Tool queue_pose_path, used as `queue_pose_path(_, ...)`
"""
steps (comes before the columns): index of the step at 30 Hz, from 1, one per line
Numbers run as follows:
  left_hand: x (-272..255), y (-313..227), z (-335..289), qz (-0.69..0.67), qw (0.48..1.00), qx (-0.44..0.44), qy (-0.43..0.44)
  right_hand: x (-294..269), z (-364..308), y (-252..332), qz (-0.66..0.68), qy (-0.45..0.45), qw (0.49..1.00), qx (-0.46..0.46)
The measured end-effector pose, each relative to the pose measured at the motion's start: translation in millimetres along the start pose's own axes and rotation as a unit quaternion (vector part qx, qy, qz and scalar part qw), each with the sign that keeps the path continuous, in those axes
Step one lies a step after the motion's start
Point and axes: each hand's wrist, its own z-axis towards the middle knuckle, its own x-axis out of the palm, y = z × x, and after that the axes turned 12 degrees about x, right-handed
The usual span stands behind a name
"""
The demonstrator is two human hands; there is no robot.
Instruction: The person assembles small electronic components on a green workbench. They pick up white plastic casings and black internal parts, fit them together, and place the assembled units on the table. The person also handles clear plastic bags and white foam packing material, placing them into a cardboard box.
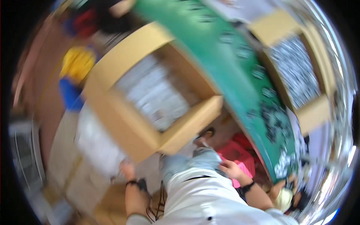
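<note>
Green table (221,63): runs along the big box's right. Small dark pieces (275,125) lie loose toward its near end; look like leftover work.
Big cardboard box (120,120): ahead of the person, flaps up, not closed.
Far cardboard box (275,28): beyond the table, also open, silvery packets (296,69) across its inside.
White plastic bag (97,138): just left of the big box.
Pale packs (153,90): in the big box, below its rim, inner walls bare above. My read: part filled, closing not done.
Pink stool (238,155): near the person's right hand (233,170).
Right hand: by the trousers (187,163), fingers bent; can't tell if it holds anything.
Left hand (128,170): near the bag's lower end; too blurred to tell finger opening or contents.
</note>
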Motion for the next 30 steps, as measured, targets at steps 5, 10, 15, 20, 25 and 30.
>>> queue_pose_path(5,-69.9,-236.5,-2.5,-0.107,0.941,0.044,-0.319,-94.0,38.7,-41.9,0.196,-0.215,0.929,-0.227)
queue_pose_path(10,-21.2,-440.9,-6.0,-0.215,0.877,0.424,-0.074,-233.1,61.2,-113.5,0.081,-0.599,0.773,-0.193)
queue_pose_path(15,22.7,-564.0,-29.7,-0.066,0.831,0.544,0.101,-345.7,108.3,-175.2,0.008,-0.571,0.82,-0.041)
queue_pose_path(20,39.0,-605.6,-44.8,-0.033,0.778,0.61,0.148,-300.0,115.7,-145.0,0.038,-0.466,0.873,-0.138)
queue_pose_path(25,57.3,-633.8,-53.8,-0.041,0.725,0.663,0.182,-364.2,147.1,-123.4,0.06,-0.662,0.722,-0.191)
queue_pose_path(30,123.6,-738.2,-99.4,-0.085,0.5,0.773,0.38,-467.9,173.8,-151.5,-0.125,-0.522,0.842,0.048)
